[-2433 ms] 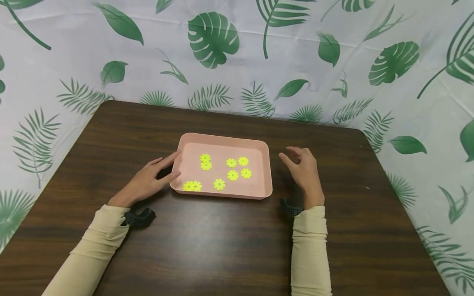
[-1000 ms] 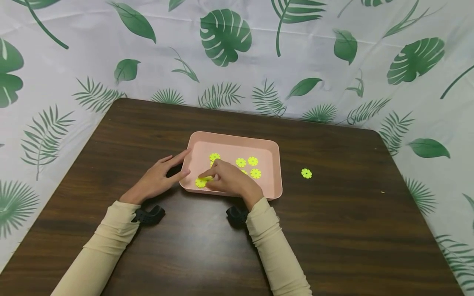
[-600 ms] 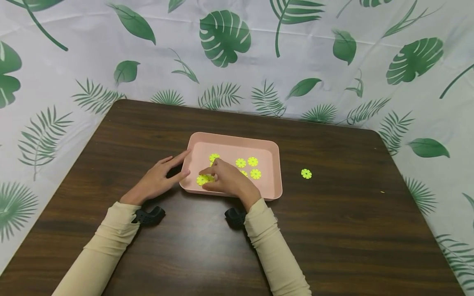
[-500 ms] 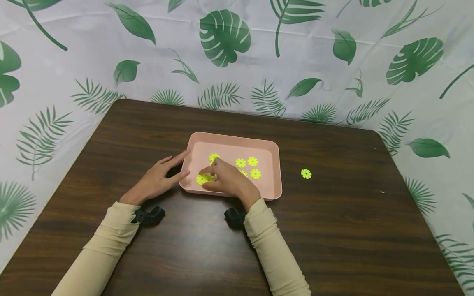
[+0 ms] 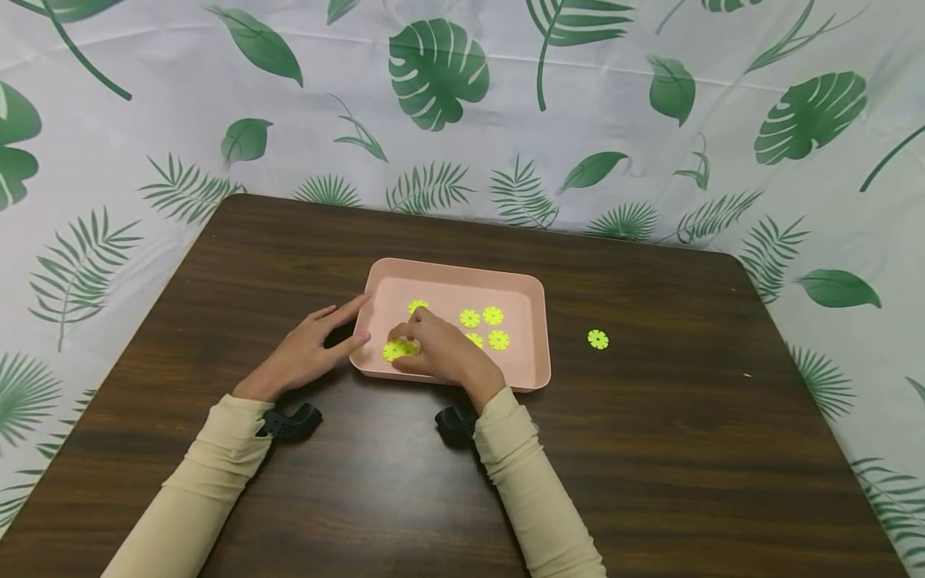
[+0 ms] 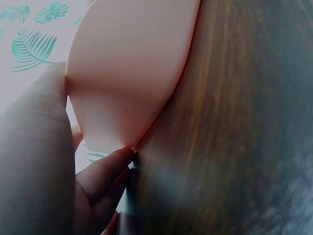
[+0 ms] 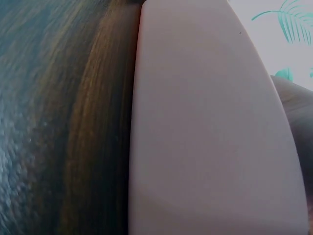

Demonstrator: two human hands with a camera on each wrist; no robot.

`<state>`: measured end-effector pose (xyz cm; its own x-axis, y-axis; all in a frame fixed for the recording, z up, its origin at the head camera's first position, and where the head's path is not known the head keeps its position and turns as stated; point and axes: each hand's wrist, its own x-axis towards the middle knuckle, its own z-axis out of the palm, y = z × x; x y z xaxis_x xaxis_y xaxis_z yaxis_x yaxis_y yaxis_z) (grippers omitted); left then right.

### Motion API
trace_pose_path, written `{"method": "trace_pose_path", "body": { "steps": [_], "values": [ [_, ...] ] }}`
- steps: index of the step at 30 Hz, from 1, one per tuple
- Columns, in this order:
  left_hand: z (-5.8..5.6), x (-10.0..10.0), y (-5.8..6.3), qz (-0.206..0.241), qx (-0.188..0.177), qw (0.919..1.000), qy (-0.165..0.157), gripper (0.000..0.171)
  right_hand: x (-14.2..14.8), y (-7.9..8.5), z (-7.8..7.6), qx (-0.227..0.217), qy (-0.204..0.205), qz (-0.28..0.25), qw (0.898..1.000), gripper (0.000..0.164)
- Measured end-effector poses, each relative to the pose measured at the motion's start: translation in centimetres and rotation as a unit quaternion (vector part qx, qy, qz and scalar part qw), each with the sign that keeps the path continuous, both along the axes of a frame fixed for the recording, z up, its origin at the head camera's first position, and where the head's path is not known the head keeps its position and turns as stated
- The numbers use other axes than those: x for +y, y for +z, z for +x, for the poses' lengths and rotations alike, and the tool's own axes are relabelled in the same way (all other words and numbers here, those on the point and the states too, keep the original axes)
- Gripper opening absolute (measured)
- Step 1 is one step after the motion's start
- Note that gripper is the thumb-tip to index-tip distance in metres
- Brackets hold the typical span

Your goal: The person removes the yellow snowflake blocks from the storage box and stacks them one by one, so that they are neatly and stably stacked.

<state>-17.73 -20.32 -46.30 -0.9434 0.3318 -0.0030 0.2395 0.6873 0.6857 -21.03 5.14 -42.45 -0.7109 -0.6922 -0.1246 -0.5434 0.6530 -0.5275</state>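
A shallow pink tray (image 5: 535,321) holds several small yellow notched plastic discs. My left hand (image 5: 307,345) touches the tray's left end with extended fingers; in the left wrist view the thumb (image 6: 112,166) lies against the tray's lower corner. Inside the tray, at the front left, my right hand (image 5: 448,345) is bent over two overlapping yellow discs (image 5: 394,351), its thumb and curled fingers around them. The hand partly hides other discs. In the right wrist view the tray's outer wall (image 7: 210,122) blocks the fingers and discs from sight.
A single yellow disc (image 5: 597,339) lies on the dark wooden table (image 5: 686,449) to the right of the tray. A small light speck (image 5: 747,375) is farther right. Behind the table hangs a leaf-patterned white cloth (image 5: 520,136).
One yellow disc has appeared on the table right of the tray. My right hand has moved from beside the tray to the discs at its front left. My left hand stays at the tray.
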Motion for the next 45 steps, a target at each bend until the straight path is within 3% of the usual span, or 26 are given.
{"method": "trace_pose_path", "body": {
  "steps": [14,23,29,36,45],
  "values": [
    [0.0,0.0,0.0,0.01,0.0,0.9999,-0.003,0.068,-0.1,0.0,0.0,0.05,0.006,-0.014,0.999,0.033],
    [-0.1,0.0,-0.2,0.009,0.006,0.9999,-0.006,0.069,2.8,1.0,-0.3,0.083,-0.055,-0.082,0.992,0.04],
    [-0.1,0.0,0.0,0.009,0.004,1.0,-0.003,0.069,6.9,2.2,-0.6,0.085,-0.125,-0.125,0.981,0.033],
    [-0.1,0.1,-0.1,0.009,0.008,0.9999,-0.006,0.069,14.1,2.6,-1.1,0.11,-0.212,-0.143,0.96,0.033],
    [0.0,0.1,0.1,0.004,-0.006,1.0,0.002,0.07,23.6,0.5,-0.2,0.146,-0.335,-0.129,0.922,0.03]
  ]
}}
